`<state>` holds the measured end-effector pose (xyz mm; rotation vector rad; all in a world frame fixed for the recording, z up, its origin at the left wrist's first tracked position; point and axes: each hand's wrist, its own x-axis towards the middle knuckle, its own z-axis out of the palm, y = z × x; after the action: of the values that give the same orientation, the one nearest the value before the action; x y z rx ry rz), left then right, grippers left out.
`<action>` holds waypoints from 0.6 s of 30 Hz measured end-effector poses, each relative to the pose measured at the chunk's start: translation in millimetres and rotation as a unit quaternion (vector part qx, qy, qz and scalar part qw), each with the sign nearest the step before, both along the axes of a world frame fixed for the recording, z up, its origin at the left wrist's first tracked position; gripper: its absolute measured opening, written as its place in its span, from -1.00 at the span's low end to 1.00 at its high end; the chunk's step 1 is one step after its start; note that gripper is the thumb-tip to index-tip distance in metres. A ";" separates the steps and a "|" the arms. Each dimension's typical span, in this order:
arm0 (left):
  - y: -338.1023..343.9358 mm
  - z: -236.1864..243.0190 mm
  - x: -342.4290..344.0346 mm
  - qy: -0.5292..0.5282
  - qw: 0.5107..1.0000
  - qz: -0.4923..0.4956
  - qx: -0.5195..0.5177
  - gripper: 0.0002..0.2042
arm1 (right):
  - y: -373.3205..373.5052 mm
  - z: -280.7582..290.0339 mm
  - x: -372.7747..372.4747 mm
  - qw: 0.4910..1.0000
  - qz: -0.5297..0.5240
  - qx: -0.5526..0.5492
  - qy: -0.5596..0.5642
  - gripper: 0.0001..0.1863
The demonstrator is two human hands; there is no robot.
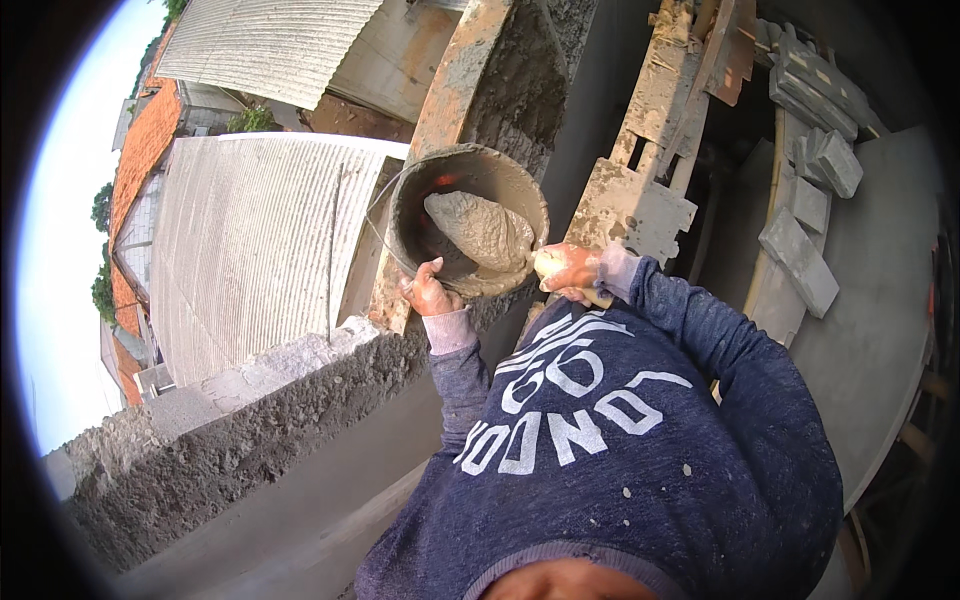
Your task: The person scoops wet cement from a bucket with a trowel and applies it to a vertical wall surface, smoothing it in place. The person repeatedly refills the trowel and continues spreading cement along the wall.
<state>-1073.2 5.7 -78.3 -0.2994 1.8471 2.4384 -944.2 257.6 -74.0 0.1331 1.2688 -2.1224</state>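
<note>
A person in a speckled navy sweatshirt [660,480], seen from above, works over a round, dark bucket crusted with grey mortar [522,180]. The left hand [430,296] curls its fingers at the bucket's near-left rim, pinching the edge, probably to steady the bucket while the other side works. The right hand [570,268] is closed around the mostly hidden handle of a mortar-coated grey trowel [480,230], just beside the near-right rim, a hold that likely gives control of the heavy-looking load. The trowel's blade is inside the bucket, its long axis running diagonally from the right hand, leftward and away from the body; the rounded tip points to the far-left inner wall. The bucket overlaps a stained, brownish wooden board [465,75]; what supports its base is hidden.
</note>
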 end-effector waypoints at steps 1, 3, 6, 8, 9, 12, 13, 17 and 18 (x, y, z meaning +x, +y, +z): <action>-3.6 -6.3 2.6 0.000 1.000 -0.008 -0.029 -0.94 | -3.0 1.2 1.8 1.000 -0.002 -0.010 -0.009 -0.72; -1.9 -7.9 4.1 0.002 0.996 -0.027 -0.086 -0.94 | -4.0 -3.8 3.7 1.000 -0.010 -0.016 -0.018 -0.70; 14.4 10.6 13.9 -0.047 0.999 -0.016 -0.020 -0.85 | -4.9 -20.7 10.2 0.994 -0.055 -0.077 -0.058 -0.55; 18.0 13.4 10.5 -0.076 0.997 -0.006 -0.023 -0.83 | -0.7 -25.6 12.3 0.990 -0.099 -0.077 -0.071 -0.48; 9.3 6.5 11.7 -0.053 0.997 -0.012 -0.059 -0.81 | 0.3 -22.9 13.3 0.987 -0.125 -0.068 -0.077 -0.46; 3.3 6.5 22.1 0.081 0.964 -0.067 -0.245 -0.71 | 15.2 -34.6 8.1 0.974 -0.192 -0.059 -0.103 -0.30; 5.2 7.8 21.4 0.032 0.980 -0.049 -0.191 -0.70 | 24.5 -36.5 2.9 0.971 -0.209 -0.057 -0.103 -0.30; -0.6 16.4 32.3 0.135 0.874 -0.117 -0.451 -0.77 | 69.2 -38.4 -11.9 0.938 -0.325 -0.054 -0.110 -0.48; -1.5 17.9 31.4 0.085 0.897 -0.086 -0.424 -0.78 | 80.7 -42.9 -16.4 0.922 -0.368 -0.062 -0.106 -0.52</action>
<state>-1041.7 4.2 -60.4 0.0542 2.7745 1.4455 -960.6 338.4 -116.9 0.8817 1.0380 -2.7029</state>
